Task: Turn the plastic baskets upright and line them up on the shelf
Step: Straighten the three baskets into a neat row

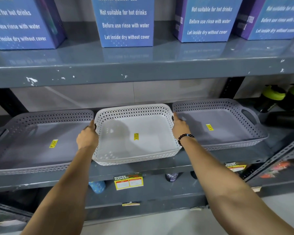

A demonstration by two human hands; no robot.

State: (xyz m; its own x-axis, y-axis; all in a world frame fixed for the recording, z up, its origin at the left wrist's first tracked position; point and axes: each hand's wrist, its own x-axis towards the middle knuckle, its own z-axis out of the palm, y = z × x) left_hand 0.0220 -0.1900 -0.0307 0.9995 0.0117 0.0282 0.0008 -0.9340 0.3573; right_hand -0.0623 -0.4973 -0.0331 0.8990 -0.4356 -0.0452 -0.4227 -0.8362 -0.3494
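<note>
Three shallow perforated plastic baskets stand upright side by side on the grey middle shelf (pixel 159 165). The white basket (pixel 122 155) is in the centre, with a yellow price sticker inside. A grey basket (pixel 32 129) lies to its left and another grey basket (pixel 227 126) to its right, each with a yellow sticker. My left hand (pixel 87 136) grips the white basket's left side handle. My right hand (pixel 180 126), with a dark bead bracelet at the wrist, grips its right side handle. The fingers are hidden behind the rims.
Blue printed boxes (pixel 126 22) stand in a row on the upper shelf (pixel 143 70). Dark bottles with green lids (pixel 277 97) sit at the far right of the middle shelf. A yellow price tag (pixel 128 182) hangs on the shelf edge; bottles show below.
</note>
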